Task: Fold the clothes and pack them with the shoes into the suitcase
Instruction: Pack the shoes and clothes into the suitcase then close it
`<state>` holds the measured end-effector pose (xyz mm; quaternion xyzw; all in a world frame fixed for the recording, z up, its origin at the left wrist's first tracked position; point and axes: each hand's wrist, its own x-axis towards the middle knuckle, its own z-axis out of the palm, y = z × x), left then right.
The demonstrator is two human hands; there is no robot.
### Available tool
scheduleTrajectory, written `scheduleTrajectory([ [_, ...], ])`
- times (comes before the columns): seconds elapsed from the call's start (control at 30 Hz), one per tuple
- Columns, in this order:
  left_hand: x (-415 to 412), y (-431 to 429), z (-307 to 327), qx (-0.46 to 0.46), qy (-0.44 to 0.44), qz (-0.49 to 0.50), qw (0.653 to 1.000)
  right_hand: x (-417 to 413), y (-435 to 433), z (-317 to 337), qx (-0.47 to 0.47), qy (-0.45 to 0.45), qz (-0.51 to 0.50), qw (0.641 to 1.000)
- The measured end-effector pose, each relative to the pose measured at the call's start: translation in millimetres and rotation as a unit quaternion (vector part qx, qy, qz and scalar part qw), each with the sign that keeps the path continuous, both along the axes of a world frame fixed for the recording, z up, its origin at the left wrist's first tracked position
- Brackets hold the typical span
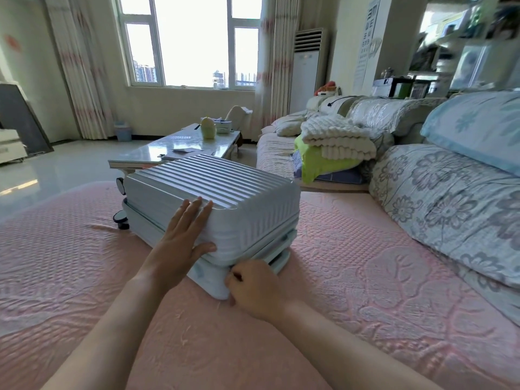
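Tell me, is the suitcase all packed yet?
Nearly. The suitcase lid is down on the pink cover. The left hand presses flat on it; the right hand is curled at the front seam, seemingly zipping. What's inside is hidden. A folded pile sits on the sofa.

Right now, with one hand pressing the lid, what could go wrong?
1. The suitcase lid gapes on its right side; fingers of the right hand, curled at the near corner seam, could get pinched as the left hand presses down.
2. The suitcase lies on a soft bedspread and may tilt under the push.
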<state>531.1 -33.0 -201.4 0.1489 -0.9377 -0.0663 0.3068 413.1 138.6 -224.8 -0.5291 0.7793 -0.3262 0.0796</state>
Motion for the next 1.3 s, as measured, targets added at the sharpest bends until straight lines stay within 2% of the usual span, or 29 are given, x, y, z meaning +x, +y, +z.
scheduleTrajectory([
  [0.1,-21.8,22.0,3.2,0.016,-0.002,0.014,1.0,-28.0,8.8,12.4,0.028,-0.038,-0.039,0.998],
  [0.2,-61.5,55.5,8.1,0.042,-0.017,0.038,0.998,-63.8,23.7,18.0,0.028,-0.145,-0.102,0.984],
  [0.27,-84.9,68.3,9.0,0.058,-0.025,0.039,0.997,-80.5,31.1,15.5,0.025,-0.15,-0.138,0.979],
  [0.4,-103.3,67.1,-0.8,-0.007,-0.024,0.028,0.999,-89.5,39.6,18.0,0.039,0.0,-0.246,0.969],
  [0.5,-95.7,55.3,-4.3,-0.028,0.033,0.0,0.999,-79.2,30.0,15.5,-0.091,0.206,-0.307,0.925],
  [0.57,-88.6,44.9,-6.2,-0.03,0.052,-0.017,0.998,-68.6,13.8,8.8,-0.139,0.34,-0.221,0.903],
  [0.63,-78.9,36.6,-12.1,-0.025,0.045,-0.002,0.999,-61.6,-1.1,-3.1,-0.11,0.421,-0.107,0.894],
  [0.8,-58.4,26.2,-23.9,0.033,0.02,0.058,0.998,-89.8,-3.9,-13.2,-0.025,0.54,-0.069,0.838],
  [0.93,-69.1,26.9,-28.6,0.032,0.005,0.042,0.999,-129.3,9.9,-14.6,-0.026,0.537,-0.096,0.837],
  [1.07,-83.0,27.1,-41.1,0.036,-0.022,0.045,0.998,-176.2,28.8,-24.2,-0.021,0.492,-0.161,0.856],
  [1.2,-96.7,16.8,-53.7,0.015,-0.032,0.04,0.999,-187.5,29.9,-35.9,-0.074,0.473,-0.225,0.849],
  [1.3,-106.6,11.7,-63.5,-0.013,-0.009,0.033,0.999,-173.4,10.7,-49.8,-0.089,0.455,-0.144,0.874],
])
